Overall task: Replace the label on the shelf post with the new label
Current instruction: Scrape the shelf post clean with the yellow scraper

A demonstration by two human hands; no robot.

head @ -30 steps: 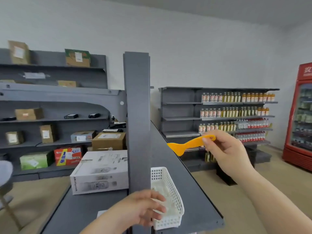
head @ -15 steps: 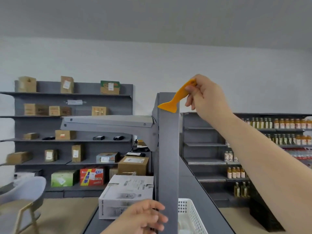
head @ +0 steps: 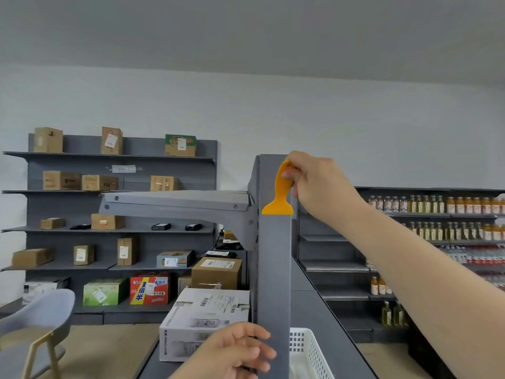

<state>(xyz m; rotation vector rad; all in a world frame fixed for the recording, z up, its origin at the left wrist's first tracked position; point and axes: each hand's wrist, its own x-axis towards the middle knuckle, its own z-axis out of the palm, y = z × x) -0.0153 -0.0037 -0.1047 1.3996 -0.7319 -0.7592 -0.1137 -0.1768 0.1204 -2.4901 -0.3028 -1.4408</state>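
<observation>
A tall grey shelf post [head: 274, 269] rises in the middle of the view. My right hand [head: 318, 184] grips the handle of an orange plastic scraper [head: 279, 196], whose wide blade points down and lies flat against the post's front face near its top. No label shows on the visible face of the post. My left hand [head: 240, 351] rests against the post's lower left edge, fingers curled on it.
A white plastic basket [head: 306, 351] and a white carton [head: 202, 321] sit on the grey shelf [head: 325, 324] beside the post. A grey bracket arm [head: 175, 205] juts left. Shelves with boxes stand behind, bottle shelves [head: 437, 214] to the right, a grey chair [head: 35, 326] at lower left.
My right hand lifted the scraper from mid-height to the post's top, then turned it blade-down and slid it down the front face. The view tilted up. My left hand stayed on the post.
</observation>
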